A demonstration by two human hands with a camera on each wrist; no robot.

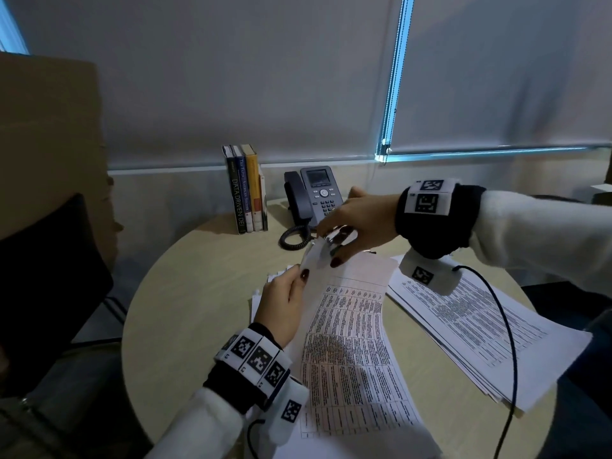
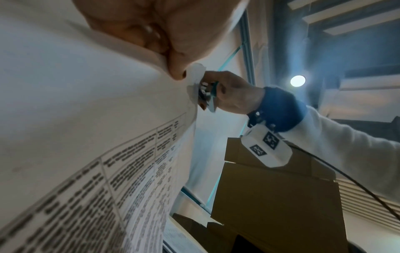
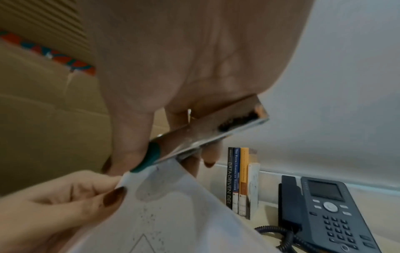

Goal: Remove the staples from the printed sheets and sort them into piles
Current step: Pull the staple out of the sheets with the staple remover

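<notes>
In the head view, the left hand sits left of middle and pinches the top corner of the stapled sheets. The sheets run long from that raised corner down toward the bottom of the frame, over the round desk. Just right of the corner, the right hand squeezes a metal staple remover, and its tip bites the same corner. Both hands meet there, so nothing blocks the pull. The staple itself is too small to see. Books and a desk phone stand behind. A pile of loose sheets lies at right.
</notes>
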